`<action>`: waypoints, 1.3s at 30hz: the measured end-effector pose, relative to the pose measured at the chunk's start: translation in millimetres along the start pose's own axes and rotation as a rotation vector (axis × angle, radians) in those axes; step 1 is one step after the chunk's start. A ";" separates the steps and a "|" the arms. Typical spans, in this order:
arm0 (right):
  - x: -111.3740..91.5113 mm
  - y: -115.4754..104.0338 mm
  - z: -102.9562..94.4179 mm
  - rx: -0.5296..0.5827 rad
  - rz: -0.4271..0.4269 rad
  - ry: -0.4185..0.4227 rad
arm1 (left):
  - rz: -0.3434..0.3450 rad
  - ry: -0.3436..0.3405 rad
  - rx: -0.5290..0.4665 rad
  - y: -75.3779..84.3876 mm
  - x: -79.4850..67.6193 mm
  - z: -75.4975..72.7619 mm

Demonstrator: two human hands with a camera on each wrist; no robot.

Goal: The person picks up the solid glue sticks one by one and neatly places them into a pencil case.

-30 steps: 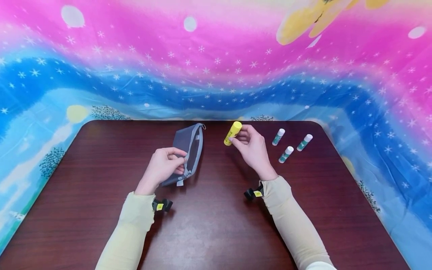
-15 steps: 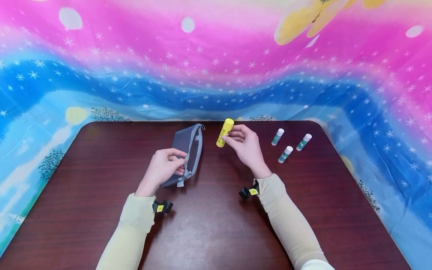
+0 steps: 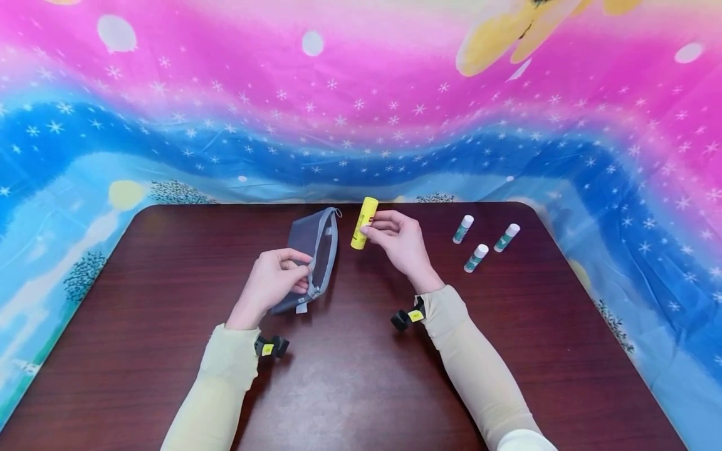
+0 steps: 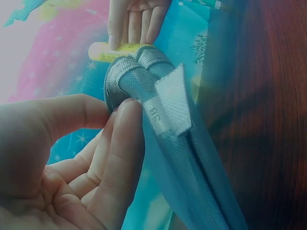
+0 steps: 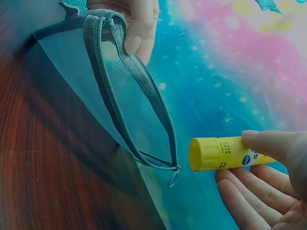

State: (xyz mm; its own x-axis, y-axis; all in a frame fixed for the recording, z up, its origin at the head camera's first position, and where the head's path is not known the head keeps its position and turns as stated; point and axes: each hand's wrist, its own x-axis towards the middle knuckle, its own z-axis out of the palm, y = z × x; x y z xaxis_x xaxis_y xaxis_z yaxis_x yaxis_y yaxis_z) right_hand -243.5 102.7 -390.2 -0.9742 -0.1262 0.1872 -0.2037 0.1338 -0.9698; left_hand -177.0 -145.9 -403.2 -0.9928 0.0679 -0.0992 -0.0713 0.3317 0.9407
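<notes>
A grey mesh zipper pouch (image 3: 304, 237) stands on the table with its zipped mouth spread toward the right. My left hand (image 3: 275, 279) pinches the pouch's near edge between thumb and fingers, close to the zipper end. In my right hand (image 3: 399, 243) is a yellow glue stick (image 3: 364, 223), gripped by thumb and fingertips and raised just right of the pouch mouth. The right wrist view shows the glue stick (image 5: 218, 153) lying sideways, one end facing the open pouch (image 5: 136, 115). A small white tag (image 4: 173, 100) sticks out near the left fingers.
Three smaller glue sticks with white caps stand to the right: one at the back (image 3: 463, 229), one nearer (image 3: 476, 258) and one farthest right (image 3: 507, 238). The dark wooden table (image 3: 350, 388) ends against a colourful printed cloth (image 3: 361, 100).
My right hand has moved left with the yellow glue stick, bringing it closer to the pouch mouth and turning it more upright. The left hand and pouch have stayed nearly still.
</notes>
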 end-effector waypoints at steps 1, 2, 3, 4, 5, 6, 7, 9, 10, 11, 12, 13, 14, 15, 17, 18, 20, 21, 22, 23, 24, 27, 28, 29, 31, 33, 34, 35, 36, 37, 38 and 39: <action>1.0 1.2 1.2 0.017 0.006 -0.005 | 0.001 0.000 -0.002 -0.3 -0.1 0.0; 1.9 2.2 2.3 0.031 0.012 -0.010 | 0.000 0.002 -0.004 -0.2 -0.2 0.1; 2.6 3.1 3.5 0.039 0.018 -0.014 | 0.001 0.002 -0.007 -0.4 -0.2 0.1; 3.7 3.9 4.8 0.045 0.025 -0.016 | 0.002 0.002 -0.010 -0.5 -0.3 0.1; 4.5 4.7 6.2 0.048 0.033 -0.020 | 0.004 0.003 -0.012 -0.5 -0.4 0.1; 5.1 5.1 7.6 0.048 0.041 -0.023 | 0.006 0.004 -0.014 -0.3 -0.7 -0.1; 7.1 9.0 8.9 0.051 0.047 -0.024 | 0.010 0.005 -0.014 -0.2 -0.9 -0.1; 8.6 8.7 12.1 0.059 0.064 -0.032 | 0.012 0.012 -0.017 0.4 -1.2 -0.1; 9.5 8.6 13.7 0.064 0.071 -0.035 | 0.013 0.016 -0.019 0.8 -1.3 0.0; 10.4 8.7 15.3 0.067 0.078 -0.038 | 0.014 0.018 -0.019 1.2 -1.5 0.1; 11.1 8.5 17.2 0.071 0.085 -0.040 | 0.017 0.019 -0.017 1.4 -1.7 0.2; 11.9 9.0 19.0 0.079 0.094 -0.043 | 0.015 0.022 -0.017 1.6 -1.6 0.3; 12.5 9.1 20.7 0.082 0.101 -0.046 | 0.011 0.024 -0.019 1.8 -1.4 0.5; 13.0 9.7 22.5 0.083 0.111 -0.049 | 0.011 0.025 -0.017 2.1 -1.4 0.7; 13.8 12.0 25.6 0.088 0.132 -0.060 | 0.008 0.024 -0.013 2.1 -1.1 1.0; 14.0 12.9 27.2 0.090 0.144 -0.066 | 0.008 0.023 -0.010 2.1 -0.9 1.2; 14.0 14.4 29.9 0.088 0.166 -0.077 | 0.005 0.024 -0.009 2.1 -0.4 1.4; 14.1 15.6 31.2 0.084 0.178 -0.082 | 0.006 0.024 -0.007 2.0 -0.2 1.6; 14.3 16.5 32.5 0.085 0.187 -0.088 | 0.007 0.024 -0.007 1.9 0.0 1.7; 14.5 17.3 33.7 0.089 0.197 -0.093 | 0.008 0.024 -0.006 1.9 0.1 1.9; 14.7 18.1 34.8 0.093 0.207 -0.096 | 0.007 0.025 -0.007 1.8 0.2 2.1; 15.6 21.6 37.4 0.116 0.239 -0.105 | 0.002 0.029 -0.008 1.9 0.3 2.6; 15.9 22.6 38.0 0.123 0.249 -0.107 | -0.001 0.029 -0.010 2.0 0.2 2.8; 16.1 23.7 38.5 0.129 0.259 -0.108 | -0.003 0.031 -0.013 2.0 0.2 3.1; 16.0 24.8 39.2 0.132 0.275 -0.109 | -0.006 0.034 -0.018 2.2 0.1 3.6; 16.0 25.9 39.7 0.133 0.286 -0.111 | 0.000 0.033 -0.022 2.2 -0.2 3.9; 16.0 26.5 39.9 0.132 0.291 -0.113 | 0.002 0.033 -0.023 2.3 -0.3 4.1; 16.0 27.1 40.1 0.133 0.297 -0.115 | 0.004 0.035 -0.026 2.3 -0.3 4.3; 16.2 27.7 40.4 0.135 0.304 -0.117 | 0.006 0.034 -0.026 2.3 -0.4 4.3; 16.4 28.7 40.7 0.135 0.312 -0.120 | 0.007 0.034 -0.025 2.3 -0.5 4.4; 16.7 29.7 41.0 0.134 0.320 -0.120 | 0.008 0.032 -0.023 2.0 -0.4 4.4; 17.1 30.6 41.4 0.131 0.328 -0.120 | 0.004 0.034 -0.027 1.8 0.0 4.8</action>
State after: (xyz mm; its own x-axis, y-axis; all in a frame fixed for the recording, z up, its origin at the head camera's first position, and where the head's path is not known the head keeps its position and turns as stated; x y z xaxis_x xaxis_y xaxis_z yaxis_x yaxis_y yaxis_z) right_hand -262.4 63.9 -423.2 -0.9657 -0.2123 -0.1493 0.1395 0.0605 -0.9884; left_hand -176.6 -140.9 -403.1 -0.9957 0.0370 -0.0851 -0.0698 0.3064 0.9493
